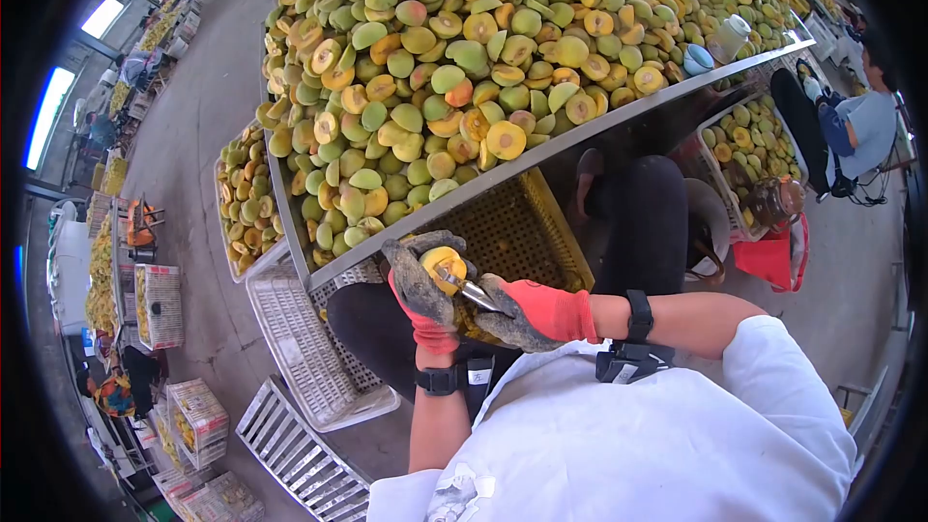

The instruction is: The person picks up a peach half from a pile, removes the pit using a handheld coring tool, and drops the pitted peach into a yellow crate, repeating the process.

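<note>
My left hand (421,282), in a dirty grey and red work glove, is closed around a yellow peach half (443,267), cut face showing. My right hand (527,314), gloved alike, grips a small silver metal pitting tool (476,294). The tool's tip touches the fruit's cut face near its centre; its exact shape is partly hidden. Both hands are above my lap, just below the metal-edged table (464,201). A large heap of halved green and yellow peaches (425,68) covers that table.
Under the table edge stands a yellow plastic crate (541,222). White crates (309,353) are at my left, one full of fruit (246,193). Another fruit-filled crate (754,150) and a red bag (773,256) are at right, near a seated person (860,126). A blue cup (697,60) rests on the heap's edge.
</note>
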The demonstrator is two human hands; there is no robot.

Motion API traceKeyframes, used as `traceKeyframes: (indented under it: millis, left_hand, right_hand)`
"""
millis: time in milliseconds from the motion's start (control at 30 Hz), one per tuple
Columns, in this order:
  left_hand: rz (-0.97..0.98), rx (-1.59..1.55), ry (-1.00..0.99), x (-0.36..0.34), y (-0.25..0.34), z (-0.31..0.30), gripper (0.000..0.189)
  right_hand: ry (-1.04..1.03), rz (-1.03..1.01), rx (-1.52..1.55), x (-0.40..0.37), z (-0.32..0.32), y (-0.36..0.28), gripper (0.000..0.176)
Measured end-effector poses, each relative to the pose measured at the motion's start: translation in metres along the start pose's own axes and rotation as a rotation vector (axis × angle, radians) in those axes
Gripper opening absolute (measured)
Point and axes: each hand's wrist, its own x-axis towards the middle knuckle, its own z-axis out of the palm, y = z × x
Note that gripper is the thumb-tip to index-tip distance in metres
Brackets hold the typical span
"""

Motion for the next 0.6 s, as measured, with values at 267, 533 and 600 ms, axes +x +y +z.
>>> traceKeyframes:
  millis: [267, 533, 600]
  left_hand:
    - [-0.265, -0.021, -0.248, 0.013, 0.017, -0.006, 0.070]
    - [-0.247, -0.435, -0.125, 0.012, -0.007, 0.013, 0.073]
    - [-0.261, -0.331, -0.008, 0.009, -0.010, 0.015, 0.072]
  right_hand:
    - [-0.085, -0.147, 0.129, -0.012, 0.000, -0.012, 0.026]
    - [-0.246, -0.165, 0.351, -0.002, -0.009, 0.000, 0.029]
    - [-0.192, -0.230, 0.321, -0.010, -0.008, -0.008, 0.032]
